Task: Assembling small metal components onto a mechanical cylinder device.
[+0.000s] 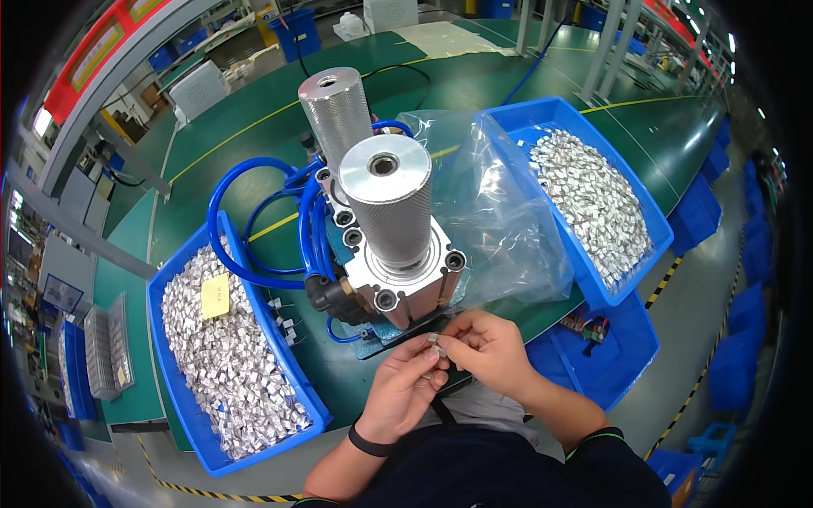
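My left hand (405, 383), with a dark band at its wrist, is closed in a pinch in front of the machine. It grips a small silvery-white part (434, 339) with thin leads; one or more similar pieces seem to lie among its fingers, partly hidden. The fingertips of my right hand (489, 349) meet the left ones and pinch at the same small part. Just beyond both hands stands a pneumatic press (405, 279) with a knurled metal cylinder (385, 199) on top. A second knurled cylinder (336, 110) rises behind it.
Blue trays heaped with small silvery parts stand left (315, 406) and right (656, 229). A yellow note (215, 296) lies on the left heap. Blue air hoses (222, 190) loop beside the press. A clear plastic bag (508, 237) covers the green table; another blue bin (614, 364) sits lower right.
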